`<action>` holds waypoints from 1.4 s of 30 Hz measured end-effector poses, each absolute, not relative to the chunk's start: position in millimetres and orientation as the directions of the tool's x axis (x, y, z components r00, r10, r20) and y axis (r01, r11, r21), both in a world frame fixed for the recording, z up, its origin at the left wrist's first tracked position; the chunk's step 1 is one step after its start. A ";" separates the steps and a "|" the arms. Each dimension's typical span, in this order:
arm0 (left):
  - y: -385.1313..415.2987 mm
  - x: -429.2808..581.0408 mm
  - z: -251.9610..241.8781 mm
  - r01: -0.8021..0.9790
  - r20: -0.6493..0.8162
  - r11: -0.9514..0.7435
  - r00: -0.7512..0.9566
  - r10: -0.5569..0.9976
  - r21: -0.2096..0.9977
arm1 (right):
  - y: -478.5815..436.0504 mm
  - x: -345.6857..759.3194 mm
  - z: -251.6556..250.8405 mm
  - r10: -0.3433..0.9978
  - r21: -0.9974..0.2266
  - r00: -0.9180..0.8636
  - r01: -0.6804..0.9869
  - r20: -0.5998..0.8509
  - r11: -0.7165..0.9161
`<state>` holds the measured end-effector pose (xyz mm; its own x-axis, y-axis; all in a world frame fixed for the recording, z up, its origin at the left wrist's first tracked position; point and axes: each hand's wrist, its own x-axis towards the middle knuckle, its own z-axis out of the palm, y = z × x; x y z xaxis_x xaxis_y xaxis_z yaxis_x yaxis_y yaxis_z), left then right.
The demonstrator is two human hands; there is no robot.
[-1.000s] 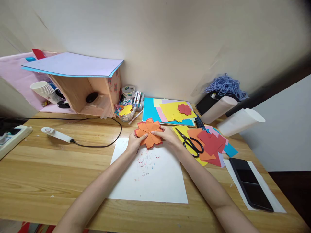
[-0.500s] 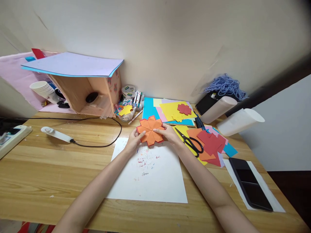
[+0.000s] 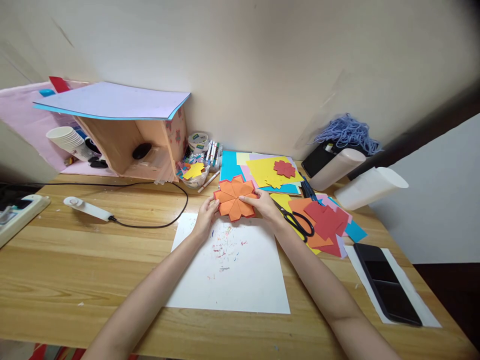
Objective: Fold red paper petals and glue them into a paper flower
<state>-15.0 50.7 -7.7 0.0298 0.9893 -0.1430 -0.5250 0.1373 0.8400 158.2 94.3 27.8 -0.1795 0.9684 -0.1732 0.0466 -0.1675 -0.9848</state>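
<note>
An orange paper flower (image 3: 233, 205) with a red layer showing at its edges is held up between my two hands. My left hand (image 3: 206, 216) pinches its left edge, with the thumb in front. On the other side, my right hand (image 3: 264, 205) grips the right edge, its thumb lying across the petals toward the middle. The fingers behind the flower are hidden. Below it lies a white sheet of paper (image 3: 232, 280) marked with coloured smudges. Black-handled scissors (image 3: 298, 222) rest on coloured paper just right of my right hand.
Red paper pieces (image 3: 326, 220) lie at the right, near a black phone (image 3: 386, 285). Behind are a red paper flower (image 3: 284, 169) on yellow sheets and a tub of scraps (image 3: 195, 175). A white corded tool (image 3: 88, 207) and an open box (image 3: 176, 140) stand left.
The flower has turned a little and shifted slightly right and up. My left thumb has drawn back from its face to the left edge.
</note>
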 end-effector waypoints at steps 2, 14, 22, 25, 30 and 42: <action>49.2 -12.6 -6.2 -0.474 -0.108 0.096 0.002 0.994 0.875 | 89.2 153.5 31.2 0.965 -0.984 -0.207 0.103 -0.163 -0.144; 53.1 -11.4 -16.6 -0.511 -0.102 0.091 0.006 0.995 0.855 | 92.0 158.2 33.0 0.976 -0.981 -0.175 0.161 -0.133 -0.105; 54.2 -15.8 -18.3 -0.612 -0.064 0.053 0.004 0.998 0.789 | 101.0 173.8 39.4 0.985 -0.990 -0.099 0.041 -0.140 -0.137; 52.2 -17.4 -11.7 -0.663 -0.057 0.109 0.100 0.993 0.741 | 98.0 168.7 36.8 0.972 -0.984 -0.152 0.025 -0.180 -0.178; 46.7 -14.3 -4.7 -0.538 -0.110 0.183 0.165 0.980 0.823 | 87.8 153.6 31.0 0.929 -0.958 -0.244 0.013 -0.279 -0.285; 49.7 -11.4 -11.7 -0.452 -0.194 0.237 0.141 0.971 0.860 | 88.0 153.9 28.5 0.920 -0.950 -0.242 0.026 -0.308 -0.312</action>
<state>-11.4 49.7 -11.7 0.1406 0.9709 -0.1940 -0.4523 0.2373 0.8597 153.9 88.0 28.5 -0.2420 0.9200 -0.3084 0.0255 -0.3117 -0.9498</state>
